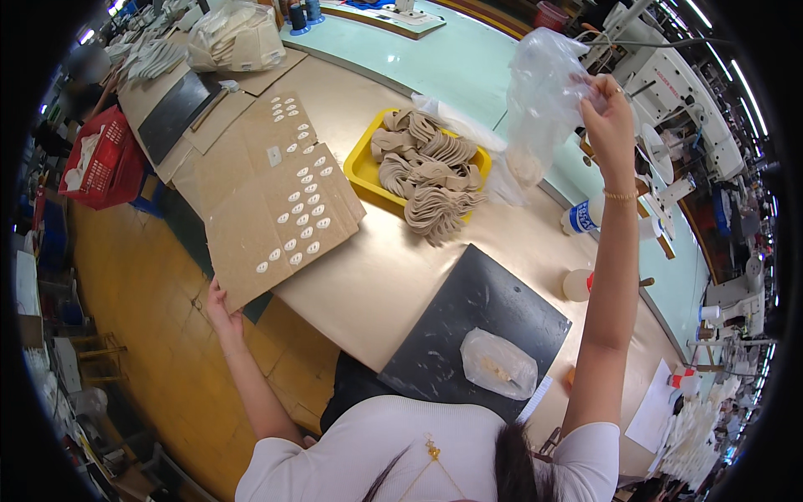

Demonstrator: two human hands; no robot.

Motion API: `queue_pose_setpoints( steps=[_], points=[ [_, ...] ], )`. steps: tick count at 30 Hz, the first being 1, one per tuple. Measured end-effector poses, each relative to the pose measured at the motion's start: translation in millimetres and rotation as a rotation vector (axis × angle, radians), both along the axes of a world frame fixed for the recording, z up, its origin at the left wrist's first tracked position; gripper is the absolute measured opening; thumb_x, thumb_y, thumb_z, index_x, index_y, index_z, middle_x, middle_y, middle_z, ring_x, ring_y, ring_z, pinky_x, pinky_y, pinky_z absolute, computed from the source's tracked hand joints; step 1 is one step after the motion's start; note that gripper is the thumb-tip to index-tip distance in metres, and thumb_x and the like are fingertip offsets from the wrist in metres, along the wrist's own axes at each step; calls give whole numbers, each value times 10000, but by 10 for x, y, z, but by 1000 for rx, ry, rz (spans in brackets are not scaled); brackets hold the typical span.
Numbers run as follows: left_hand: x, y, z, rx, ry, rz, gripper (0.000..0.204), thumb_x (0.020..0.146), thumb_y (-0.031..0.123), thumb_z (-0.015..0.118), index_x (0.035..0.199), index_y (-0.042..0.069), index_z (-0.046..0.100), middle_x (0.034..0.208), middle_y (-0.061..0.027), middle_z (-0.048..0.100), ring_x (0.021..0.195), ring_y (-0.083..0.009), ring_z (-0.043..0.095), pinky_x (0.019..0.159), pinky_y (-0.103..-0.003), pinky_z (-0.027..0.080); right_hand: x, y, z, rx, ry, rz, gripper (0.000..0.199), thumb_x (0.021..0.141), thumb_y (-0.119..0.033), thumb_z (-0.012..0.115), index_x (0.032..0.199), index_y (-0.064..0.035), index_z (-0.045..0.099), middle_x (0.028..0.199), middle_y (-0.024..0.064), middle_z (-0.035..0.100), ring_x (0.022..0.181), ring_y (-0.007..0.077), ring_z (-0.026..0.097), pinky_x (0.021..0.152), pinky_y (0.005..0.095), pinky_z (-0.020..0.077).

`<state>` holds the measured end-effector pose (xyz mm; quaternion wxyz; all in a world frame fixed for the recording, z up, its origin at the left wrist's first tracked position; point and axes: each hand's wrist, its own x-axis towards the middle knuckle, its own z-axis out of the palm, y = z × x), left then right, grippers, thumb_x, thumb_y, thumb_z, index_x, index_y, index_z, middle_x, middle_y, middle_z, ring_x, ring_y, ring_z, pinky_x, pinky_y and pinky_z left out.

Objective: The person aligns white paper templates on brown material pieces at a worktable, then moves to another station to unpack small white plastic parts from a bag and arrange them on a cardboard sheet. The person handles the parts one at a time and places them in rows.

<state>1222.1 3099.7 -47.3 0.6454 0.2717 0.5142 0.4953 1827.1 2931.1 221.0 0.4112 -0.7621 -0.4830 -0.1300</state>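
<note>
My right hand [606, 105] is raised at the far right, its fingers pinched on the top of a clear plastic bag [539, 84]. The bag hangs down toward the table, with something pale at its bottom. At the left, my left hand [224, 314] grips the near corner of a brown cardboard sheet [242, 226]; its thumb is partly hidden. Rows of small white oval pieces lie on the cardboard, which juts past the table edge. Between my hands sits a yellow tray [361, 171] heaped with beige fabric pieces [431, 163].
A black board [443, 335] bearing a small plastic bag [499, 366] lies before me. Bottles [580, 217] stand at the right, near a sewing machine [669, 92]. A red basket [104, 159] is at the left, and a full bag of fabric [238, 42] at the far left.
</note>
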Motion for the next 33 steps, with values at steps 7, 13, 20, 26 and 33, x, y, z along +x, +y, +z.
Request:
queue_pose_setpoints(
  steps=[7,13,20,26,33],
  points=[
    [-156,-44,-199,43,562,184,530,922,220,506,1427,81,421,1283,-113,522,1158,-243,519,954,-380,456,93,1248,29,197,-194,97,210,813,-164,625,912,7,553,1127,147,659,1025,237,600,919,344,454],
    [942,-357,407,346,380,-9,508,934,168,601,1404,79,430,1250,-86,493,1165,-170,465,999,-320,380,-354,2176,-119,403,-157,15,368,764,-253,743,990,0,599,956,160,602,949,303,574,867,360,473],
    [2259,-717,819,25,-215,-607,516,936,157,610,1404,61,416,1245,-90,487,1078,-176,541,914,-308,455,-678,1751,-818,-289,297,361,594,713,-338,819,1133,-9,558,1091,174,597,1090,280,573,897,359,483],
    [2991,-191,610,482,433,-693,495,891,203,677,1323,28,513,1288,-156,506,1152,-237,530,975,-332,443,-1146,136,-1441,-757,-206,580,786,631,-390,845,1301,-148,512,1287,85,518,1153,331,525,980,451,425],
    [3622,518,376,728,834,-1033,599,770,85,758,1309,-6,513,1226,-193,609,1132,-254,589,931,-326,480,-1175,-155,-1602,-329,-8,289,515,713,-208,752,1180,-140,544,1053,92,620,1011,218,601,893,423,473]
  ],
)
